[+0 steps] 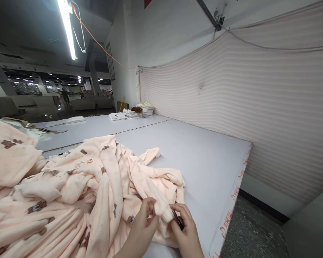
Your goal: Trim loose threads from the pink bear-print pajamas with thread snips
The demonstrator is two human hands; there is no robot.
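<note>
Pale peach plush cloth with a brown teddy-bear print [107,190] lies heaped over the near left part of a smooth light-grey counter [207,161]. Folds are loose and overlapping; the heap rises highest at the left, and its narrower end extends toward the counter's right edge, stopping short of it. How many pieces make up the heap cannot be determined.

Both hands are at the narrower end, on the near side of the counter. Left hand [144,219]: grip closed, thumb and fingertips pinching a gathered fold of the cloth. Right hand [186,227]: grip closed around a slim, dark handheld tool [179,220], partly hidden by the fingers; its exact type cannot be told. The tool sits just beside a pale, cuff-like end of the cloth; whether its tip touches the material is not discernible. The two hands are close together, with the bunched cloth between them.

The counter's right edge carries a white strip with red markings [235,193]. A dark seam crosses the surface toward the far edge. Beyond that seam, near the far edge, are stacked white sheets [148,110] and a reddish-brown tufted bundle [136,109]. Further flat white sheets [67,121] lie toward the far left. Pale, horizontally striped sheeting [231,93] hangs on the wall beyond the counter. A lit white tube lamp [67,30] is overhead at the left.
</note>
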